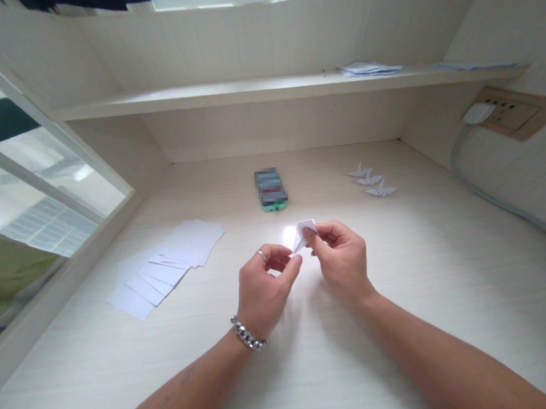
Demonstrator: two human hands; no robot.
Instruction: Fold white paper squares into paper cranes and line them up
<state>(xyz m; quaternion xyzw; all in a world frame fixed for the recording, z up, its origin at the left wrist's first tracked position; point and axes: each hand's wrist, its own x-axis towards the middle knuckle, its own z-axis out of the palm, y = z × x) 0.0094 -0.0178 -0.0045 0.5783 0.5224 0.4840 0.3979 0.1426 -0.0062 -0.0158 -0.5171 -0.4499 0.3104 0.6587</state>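
Note:
A small piece of white folded paper (301,235) is held just above the desk, narrowing to a point at its lower left. My right hand (343,259) pinches its upper right part, thumb on top and fingers behind. At the lower tip, the thumb and index finger of my left hand (263,291) close in a pinch; a ring and a chain bracelet are on this side. Three folded paper cranes (370,180) sit farther back on the right. Loose white paper sheets (183,253) lie overlapping to the left of my hands.
A blurred-out object with a green edge (273,206) lies beyond my hands. Behind it runs a shelf (211,96) bearing a paper stack (370,69). On the right wall, a socket (517,115) holds a white plug (479,113) with a grey cable (495,200).

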